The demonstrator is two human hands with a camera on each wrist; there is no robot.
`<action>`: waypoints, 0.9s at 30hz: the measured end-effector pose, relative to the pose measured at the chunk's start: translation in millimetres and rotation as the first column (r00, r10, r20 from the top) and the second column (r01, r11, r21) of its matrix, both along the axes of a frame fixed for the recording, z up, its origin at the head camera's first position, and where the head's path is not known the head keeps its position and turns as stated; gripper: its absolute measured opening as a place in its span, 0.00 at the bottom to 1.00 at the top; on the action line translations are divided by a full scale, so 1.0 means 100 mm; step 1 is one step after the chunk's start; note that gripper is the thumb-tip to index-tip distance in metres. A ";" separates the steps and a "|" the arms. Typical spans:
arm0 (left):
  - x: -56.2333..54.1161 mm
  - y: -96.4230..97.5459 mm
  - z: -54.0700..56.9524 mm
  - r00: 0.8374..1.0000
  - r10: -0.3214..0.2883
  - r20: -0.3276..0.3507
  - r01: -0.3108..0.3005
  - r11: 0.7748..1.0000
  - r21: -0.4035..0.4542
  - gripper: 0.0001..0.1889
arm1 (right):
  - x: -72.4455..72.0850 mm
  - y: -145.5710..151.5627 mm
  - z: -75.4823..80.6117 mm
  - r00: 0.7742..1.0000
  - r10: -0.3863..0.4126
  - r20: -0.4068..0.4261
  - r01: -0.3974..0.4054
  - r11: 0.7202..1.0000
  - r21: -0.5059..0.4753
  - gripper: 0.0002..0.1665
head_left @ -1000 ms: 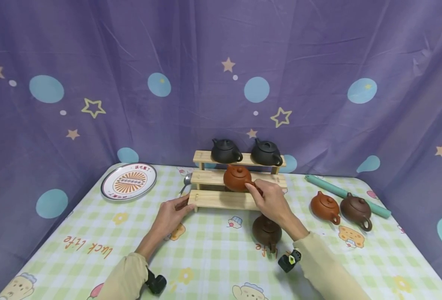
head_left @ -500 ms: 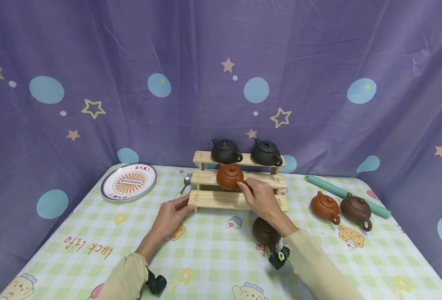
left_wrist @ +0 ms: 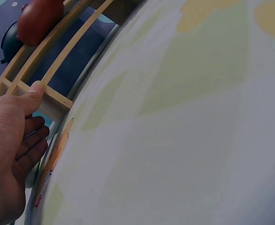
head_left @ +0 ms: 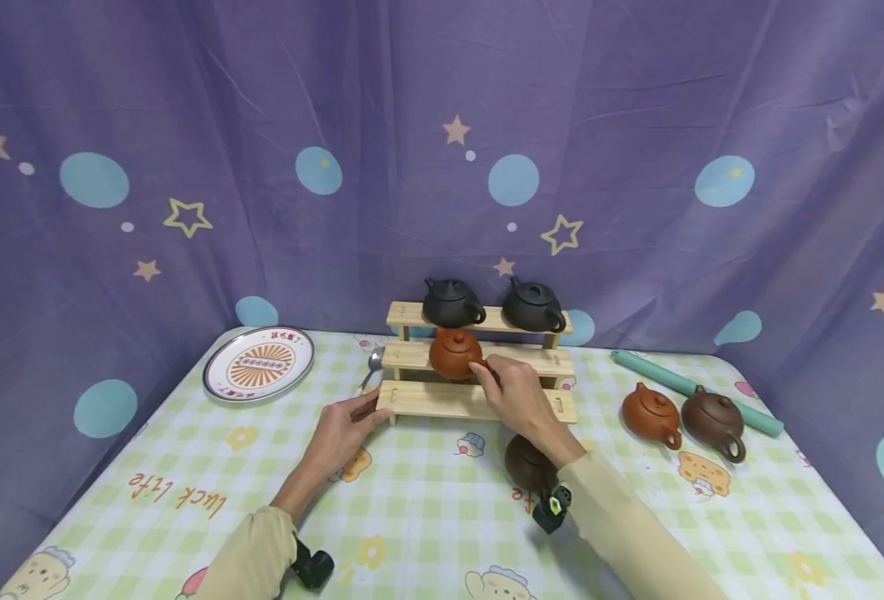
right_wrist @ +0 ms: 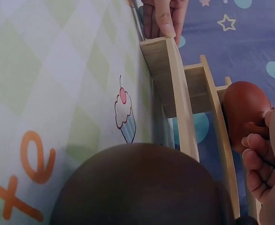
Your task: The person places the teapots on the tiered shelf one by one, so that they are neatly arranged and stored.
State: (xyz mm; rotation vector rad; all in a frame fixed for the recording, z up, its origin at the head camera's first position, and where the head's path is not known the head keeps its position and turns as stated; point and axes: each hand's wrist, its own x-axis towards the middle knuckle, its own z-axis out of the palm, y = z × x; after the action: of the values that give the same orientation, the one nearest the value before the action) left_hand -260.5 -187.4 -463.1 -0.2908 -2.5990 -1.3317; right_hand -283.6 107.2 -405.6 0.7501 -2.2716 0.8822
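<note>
My right hand (head_left: 518, 398) pinches the handle of an orange-brown teapot (head_left: 454, 354), which sits upright at the middle step of a three-step wooden stand (head_left: 442, 400). In the right wrist view that teapot (right_wrist: 247, 110) shows beside the curled fingers (right_wrist: 257, 159). At the stand's left end, my left hand (head_left: 340, 429) grips the lowest step, its thumb (left_wrist: 35, 89) on the edge. Two black teapots, one on the left (head_left: 451, 302) and one on the right (head_left: 533, 306), stand on the top step. Below my right wrist a dark brown teapot (head_left: 527, 463) is partly hidden.
To the right stand another orange-brown teapot (head_left: 650, 414) and a dark brown teapot (head_left: 711, 421), with a green roll (head_left: 756, 419) behind. A patterned plate (head_left: 217, 375) lies at the left, and a metal spoon (head_left: 375, 360) beside the stand. A purple curtain (head_left: 442, 233) hangs behind the table.
My right hand has moved the orange-brown teapot leftward along the middle step, from near its centre toward the left. My left hand has stayed at the stand's end.
</note>
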 end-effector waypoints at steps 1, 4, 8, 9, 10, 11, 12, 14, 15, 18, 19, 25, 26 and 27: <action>0.00 0.00 0.00 1.000 0.002 0.003 -0.002 1.000 0.001 0.27 | 0.00 0.00 0.00 1.000 -0.001 -0.004 0.001 1.000 0.002 0.24; 0.00 0.01 0.00 1.000 0.003 0.006 -0.003 1.000 0.000 0.27 | -0.02 -0.01 0.00 1.000 -0.001 -0.010 0.001 1.000 0.003 0.24; 0.00 0.01 0.00 1.000 0.005 0.009 -0.005 1.000 0.000 0.27 | -0.04 -0.02 0.00 1.000 -0.002 -0.008 0.002 1.000 0.007 0.24; 0.00 0.01 0.00 1.000 0.006 0.010 -0.006 1.000 0.001 0.27 | -0.04 -0.02 0.00 1.000 -0.002 -0.007 0.002 1.000 0.009 0.24; 0.00 0.01 0.00 1.000 0.006 0.011 -0.006 1.000 0.001 0.28 | -0.04 -0.03 0.00 1.000 -0.001 -0.005 0.001 1.000 0.011 0.25; 0.00 0.01 0.00 1.000 0.007 0.011 -0.007 1.000 0.002 0.28 | -0.04 -0.03 0.00 1.000 0.001 -0.005 -0.001 1.000 0.012 0.25; 0.00 0.00 0.00 1.000 0.007 0.012 -0.007 1.000 0.004 0.28 | -0.05 -0.03 0.00 1.000 0.003 -0.005 -0.003 1.000 0.013 0.25; 0.00 0.01 0.00 1.000 0.008 0.010 -0.008 1.000 0.004 0.28 | -0.06 -0.03 0.00 1.000 0.005 -0.005 -0.005 1.000 0.017 0.25; 0.00 0.01 0.00 1.000 0.007 0.010 -0.007 1.000 0.004 0.28 | -0.06 -0.03 0.01 1.000 0.005 -0.005 -0.005 1.000 0.019 0.25; 0.00 0.01 0.00 1.000 0.010 0.010 -0.010 1.000 0.007 0.28 | -0.07 -0.03 0.01 1.000 0.006 -0.001 -0.006 1.000 0.023 0.25; 0.00 0.01 0.00 1.000 0.011 0.011 -0.011 1.000 0.005 0.28 | -0.07 -0.03 0.01 1.000 0.004 0.004 -0.005 1.000 0.025 0.25; 0.01 0.01 0.01 1.000 0.007 0.015 -0.007 1.000 0.006 0.27 | -0.09 -0.02 0.01 0.999 -0.015 0.034 0.014 0.999 0.030 0.26; 0.01 0.01 0.01 1.000 0.005 0.014 -0.005 1.000 0.005 0.27 | -0.09 -0.02 0.01 0.999 -0.019 0.037 0.017 0.999 0.031 0.26; 0.01 0.02 0.01 1.000 0.004 0.012 -0.004 1.000 0.004 0.27 | -0.09 -0.01 0.01 0.999 -0.023 0.039 0.021 0.999 0.031 0.26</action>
State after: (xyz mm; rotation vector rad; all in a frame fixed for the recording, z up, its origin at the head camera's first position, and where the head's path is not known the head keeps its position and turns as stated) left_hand -259.9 -185.8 -461.9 -0.2781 -2.6050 -1.3417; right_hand -292.5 105.7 -404.6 0.7259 -2.3283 0.8605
